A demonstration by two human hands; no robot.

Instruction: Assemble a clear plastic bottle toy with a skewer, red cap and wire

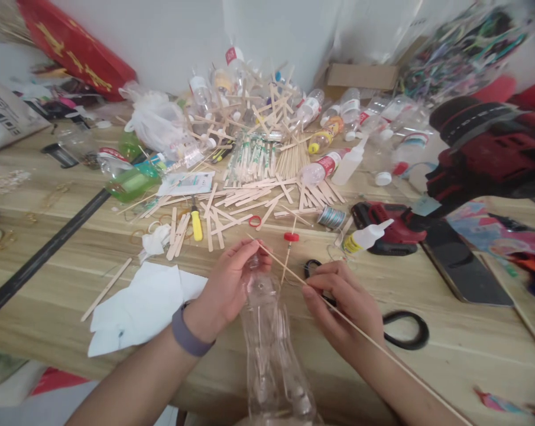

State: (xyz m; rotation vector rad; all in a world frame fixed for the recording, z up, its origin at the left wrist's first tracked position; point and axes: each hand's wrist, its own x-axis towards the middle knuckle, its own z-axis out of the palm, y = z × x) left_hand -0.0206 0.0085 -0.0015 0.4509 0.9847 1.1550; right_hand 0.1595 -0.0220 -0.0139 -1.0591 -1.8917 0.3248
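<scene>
My left hand [238, 278] is closed around the top of a clear plastic bottle [260, 340], which hangs down toward the bottom edge with a second clear bottle shape close beside it. Between the thumb and fingers of my right hand [344, 302] is a long thin wooden skewer [360, 325]. Its tip reaches my left fingertips and the bottle's mouth; whether it enters is unclear. Just beyond the bottle, a thin stick carries a red bottle cap [291, 236]. Black-handled scissors [407, 330] lie partly hidden beneath my right hand.
Flat wooden sticks [249, 198] and plastic bottles [311, 106] crowd the back. White paper [136, 310] and a yellow screwdriver [197, 225] lie left. On the right are a glue bottle [367, 236], thread spool [331, 217], red-black power tool [484, 148] and phone [464, 263].
</scene>
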